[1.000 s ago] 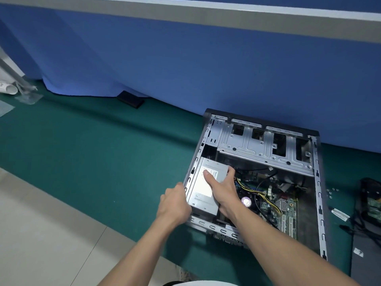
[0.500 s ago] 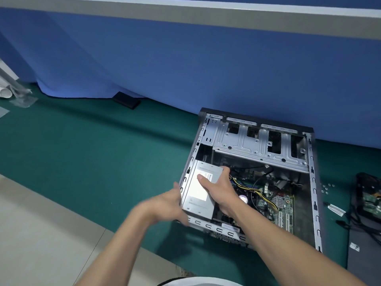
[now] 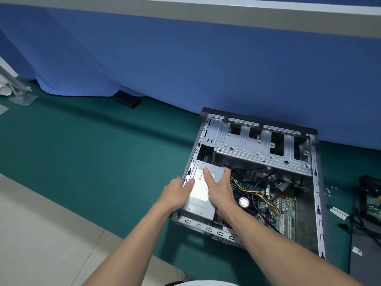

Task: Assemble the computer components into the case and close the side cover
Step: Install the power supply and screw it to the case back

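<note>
Head view: the computer case [image 3: 316, 182] lies on its side on the green mat [image 3: 82, 162], open face up, at about 4 o'clock from the middle of the picture. The power supply [image 3: 201, 201], a grey box with a white label, sits in the case's 8 o'clock corner, close against the near and left walls.

The right hand [image 3: 219, 189] grips the power supply, with the thumb across the top face and the fingers curled over the edge at its 3 o'clock side, next to the yellow cables [image 3: 254, 189]. The left hand [image 3: 177, 193] is at the unit's 9 o'clock side, with the thumb laid on the label. Its fingers are hidden at the case wall, so I cannot tell whether they hold the unit or only steady it.

The motherboard [image 3: 275, 205] is already in the case floor at 3 o'clock from the unit, and the drive cage [image 3: 257, 147] spans the case at 12 o'clock.

The step in hand looks like seating the power supply. The next move likely calls for sliding it flush to the corner walls so its screw holes line up, keeping the cables from being pinched beneath it. Small screws [image 3: 329, 190] lie on the mat just beyond the case's 3 o'clock wall. A dark panel [image 3: 365, 254], possibly the side cover, lies beyond them, so closing the case is not yet done.
</note>
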Tool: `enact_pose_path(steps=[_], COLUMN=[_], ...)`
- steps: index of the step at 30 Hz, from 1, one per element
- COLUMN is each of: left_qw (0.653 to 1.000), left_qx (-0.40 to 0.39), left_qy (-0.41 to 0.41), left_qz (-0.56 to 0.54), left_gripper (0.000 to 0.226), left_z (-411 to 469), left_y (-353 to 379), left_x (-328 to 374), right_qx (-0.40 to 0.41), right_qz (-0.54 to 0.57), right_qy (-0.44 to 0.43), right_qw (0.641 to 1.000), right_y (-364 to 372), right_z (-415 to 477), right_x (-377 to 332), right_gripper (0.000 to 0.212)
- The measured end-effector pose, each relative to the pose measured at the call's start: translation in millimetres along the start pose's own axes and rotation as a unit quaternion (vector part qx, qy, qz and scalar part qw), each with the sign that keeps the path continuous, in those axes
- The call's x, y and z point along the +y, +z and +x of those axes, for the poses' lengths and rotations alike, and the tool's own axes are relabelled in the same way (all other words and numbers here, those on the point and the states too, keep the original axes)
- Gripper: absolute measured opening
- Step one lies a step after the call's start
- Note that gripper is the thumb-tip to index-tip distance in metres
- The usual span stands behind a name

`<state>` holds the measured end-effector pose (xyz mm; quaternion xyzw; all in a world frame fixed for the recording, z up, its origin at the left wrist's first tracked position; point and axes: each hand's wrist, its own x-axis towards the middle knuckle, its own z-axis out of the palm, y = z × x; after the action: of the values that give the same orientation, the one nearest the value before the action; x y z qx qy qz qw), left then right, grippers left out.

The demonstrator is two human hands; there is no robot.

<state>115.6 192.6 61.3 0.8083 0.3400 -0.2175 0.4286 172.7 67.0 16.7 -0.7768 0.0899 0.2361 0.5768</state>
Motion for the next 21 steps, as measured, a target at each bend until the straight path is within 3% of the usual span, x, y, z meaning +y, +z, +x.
enact_pose_path(steps=[4, 9, 12, 14, 16, 18, 21], left_qw=[1.0, 0.999, 0.997, 0.996, 0.995, 0.995, 0.995], left_qx=[0.011, 0.013, 0.003, 0.002, 0.005, 0.006, 0.006], left_qy=[0.004, 0.014, 0.009, 0.008, 0.01, 0.011, 0.015], left_qz=[0.006, -0.036, -0.078, -0.086, -0.094, -0.1, -0.1], left_gripper=[0.048, 0.028, 0.023, 0.024, 0.025, 0.022, 0.016], left_z=[5.8, 8.3, 9.3, 9.0, 8.5, 9.6, 7.2], left_y=[-5.3, -6.7, -8.2, -8.2, -8.1, -7.3, -6.5], left_x=[2.6, 1.0, 1.7, 1.2, 0.2, -0.7, -0.2], right_qx=[-0.001, -0.014, -0.053, -0.094, -0.18, -0.249, -0.256], right_qz=[-0.025, -0.057, -0.141, -0.277, -0.435, -0.54, -0.584], right_qy=[-0.022, -0.019, -0.04, -0.134, -0.217, -0.24, -0.25], right_qw=[0.999, 0.998, 0.988, 0.947, 0.855, 0.767, 0.729], right_y=[-5.0, -5.0, -16.7, -30.3, -40.4, -44.6, -41.3], right_z=[8.1, 3.8, 2.1, -0.3, -5.0, -7.7, -9.4], right_x=[-10.8, -8.2, -15.0, -18.7, -22.9, -27.7, -38.8], right_gripper=[0.046, 0.059, 0.075, 0.107, 0.132, 0.14, 0.138])
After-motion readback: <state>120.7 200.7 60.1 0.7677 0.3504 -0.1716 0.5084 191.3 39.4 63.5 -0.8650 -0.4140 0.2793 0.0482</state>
